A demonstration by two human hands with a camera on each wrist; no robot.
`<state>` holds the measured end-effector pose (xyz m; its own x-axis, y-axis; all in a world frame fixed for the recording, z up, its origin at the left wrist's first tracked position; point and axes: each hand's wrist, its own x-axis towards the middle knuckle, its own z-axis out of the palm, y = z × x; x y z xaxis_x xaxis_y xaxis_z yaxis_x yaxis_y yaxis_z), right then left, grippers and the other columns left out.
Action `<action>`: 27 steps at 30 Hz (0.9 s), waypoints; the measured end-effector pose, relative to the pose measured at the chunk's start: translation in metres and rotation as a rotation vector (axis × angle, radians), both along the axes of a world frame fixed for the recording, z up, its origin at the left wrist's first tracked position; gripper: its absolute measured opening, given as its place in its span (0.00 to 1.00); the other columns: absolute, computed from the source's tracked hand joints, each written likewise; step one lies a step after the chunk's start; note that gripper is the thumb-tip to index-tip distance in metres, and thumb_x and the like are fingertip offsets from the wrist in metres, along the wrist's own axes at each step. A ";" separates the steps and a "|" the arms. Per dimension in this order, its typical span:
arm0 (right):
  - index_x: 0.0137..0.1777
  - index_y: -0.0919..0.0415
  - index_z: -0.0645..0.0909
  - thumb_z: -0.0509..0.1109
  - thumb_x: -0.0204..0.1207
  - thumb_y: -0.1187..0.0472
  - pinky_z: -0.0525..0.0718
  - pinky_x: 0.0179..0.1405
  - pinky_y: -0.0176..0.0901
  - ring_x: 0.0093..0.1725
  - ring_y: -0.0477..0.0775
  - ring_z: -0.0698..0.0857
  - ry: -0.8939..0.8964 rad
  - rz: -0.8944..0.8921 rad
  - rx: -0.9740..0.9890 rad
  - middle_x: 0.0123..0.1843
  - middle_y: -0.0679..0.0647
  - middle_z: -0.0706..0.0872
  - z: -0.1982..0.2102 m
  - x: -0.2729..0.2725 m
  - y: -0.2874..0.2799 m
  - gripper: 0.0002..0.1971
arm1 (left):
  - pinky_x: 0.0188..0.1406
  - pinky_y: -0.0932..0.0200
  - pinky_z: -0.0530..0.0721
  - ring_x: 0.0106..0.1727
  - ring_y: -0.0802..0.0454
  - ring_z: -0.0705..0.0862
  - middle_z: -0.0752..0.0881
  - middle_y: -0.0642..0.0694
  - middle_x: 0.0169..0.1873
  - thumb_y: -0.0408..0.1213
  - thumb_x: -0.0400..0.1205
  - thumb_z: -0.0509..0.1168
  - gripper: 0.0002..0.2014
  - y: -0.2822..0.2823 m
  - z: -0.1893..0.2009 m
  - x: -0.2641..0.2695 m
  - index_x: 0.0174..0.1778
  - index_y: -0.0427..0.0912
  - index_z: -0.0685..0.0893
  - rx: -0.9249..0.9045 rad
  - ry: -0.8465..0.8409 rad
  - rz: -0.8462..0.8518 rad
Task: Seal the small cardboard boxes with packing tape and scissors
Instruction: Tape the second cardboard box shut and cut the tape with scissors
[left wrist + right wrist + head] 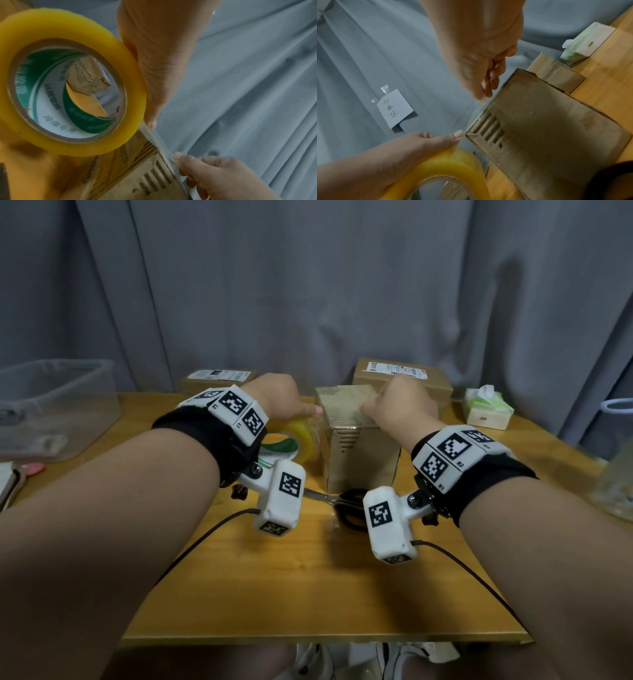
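A small brown cardboard box (359, 453) stands upright at the middle of the wooden table (308, 594). My left hand (301, 414) grips a yellowish roll of packing tape (296, 440) just left of the box's top edge. A clear strip of tape (154, 138) runs from the roll (68, 86) to my right hand (178, 158), which pinches its free end above the box top. The right wrist view shows that hand (485, 94) over the box (547, 128), near its far corner. Black-handled scissors (346, 501) lie on the table in front of the box.
Two labelled cardboard boxes (219, 380) (404, 378) sit at the back by the grey curtain. A clear plastic bin (51, 405) stands at the left and a tissue box (488, 409) at the right. A handwritten note (394, 108) is taped to the curtain.
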<state>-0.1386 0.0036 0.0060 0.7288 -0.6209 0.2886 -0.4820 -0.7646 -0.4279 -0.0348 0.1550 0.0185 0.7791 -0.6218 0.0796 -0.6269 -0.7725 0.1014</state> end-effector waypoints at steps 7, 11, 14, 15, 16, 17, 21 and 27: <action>0.70 0.62 0.70 0.71 0.74 0.47 0.71 0.63 0.57 0.67 0.64 0.75 0.122 -0.017 -0.197 0.70 0.62 0.71 -0.004 -0.003 -0.001 0.29 | 0.29 0.56 0.68 0.28 0.51 0.73 0.74 0.45 0.24 0.61 0.80 0.60 0.29 -0.010 -0.020 -0.001 0.24 0.40 0.71 -0.076 0.007 0.007; 0.75 0.62 0.67 0.63 0.81 0.49 0.63 0.73 0.57 0.75 0.64 0.67 -0.024 0.115 -0.332 0.76 0.62 0.67 -0.006 -0.005 -0.008 0.26 | 0.34 0.54 0.70 0.30 0.49 0.74 0.73 0.44 0.23 0.61 0.80 0.60 0.29 -0.011 -0.025 -0.001 0.23 0.40 0.70 -0.120 0.027 -0.005; 0.81 0.59 0.62 0.47 0.86 0.43 0.54 0.81 0.59 0.82 0.58 0.61 0.138 0.583 -0.391 0.82 0.57 0.65 -0.020 0.002 0.006 0.29 | 0.40 0.52 0.73 0.39 0.41 0.80 0.82 0.35 0.33 0.56 0.82 0.59 0.28 -0.010 -0.029 0.002 0.26 0.35 0.74 -0.115 0.006 -0.034; 0.83 0.59 0.57 0.43 0.85 0.41 0.50 0.83 0.59 0.84 0.56 0.57 0.264 0.623 -0.366 0.84 0.55 0.61 -0.025 0.001 0.009 0.32 | 0.39 0.53 0.73 0.40 0.40 0.80 0.84 0.34 0.35 0.57 0.82 0.60 0.28 -0.010 -0.030 0.003 0.28 0.34 0.77 -0.125 0.015 -0.030; 0.85 0.59 0.52 0.41 0.85 0.39 0.46 0.83 0.57 0.85 0.53 0.53 0.354 0.605 -0.342 0.86 0.53 0.56 -0.028 -0.002 0.007 0.34 | 0.38 0.54 0.73 0.39 0.42 0.79 0.83 0.35 0.33 0.59 0.81 0.60 0.29 -0.008 -0.031 0.003 0.28 0.35 0.77 -0.140 0.030 -0.018; 0.85 0.59 0.50 0.40 0.84 0.38 0.44 0.83 0.55 0.85 0.51 0.51 0.395 0.566 -0.335 0.86 0.52 0.53 -0.028 -0.006 0.001 0.35 | 0.36 0.55 0.72 0.36 0.43 0.78 0.81 0.37 0.30 0.62 0.80 0.60 0.29 -0.008 -0.032 0.003 0.27 0.37 0.77 -0.154 0.039 -0.007; 0.86 0.55 0.47 0.34 0.81 0.34 0.38 0.81 0.63 0.85 0.53 0.48 0.490 0.367 -0.343 0.87 0.50 0.49 -0.016 -0.022 -0.025 0.38 | 0.33 0.55 0.71 0.30 0.49 0.76 0.74 0.46 0.23 0.63 0.80 0.58 0.30 -0.008 -0.033 0.000 0.23 0.40 0.72 -0.153 0.059 0.004; 0.82 0.41 0.57 0.33 0.79 0.31 0.51 0.79 0.69 0.84 0.65 0.49 0.326 0.331 -0.059 0.86 0.47 0.51 -0.029 -0.001 0.004 0.35 | 0.34 0.55 0.70 0.29 0.49 0.75 0.74 0.46 0.23 0.63 0.80 0.58 0.31 0.000 -0.032 0.002 0.22 0.40 0.73 -0.139 0.047 0.004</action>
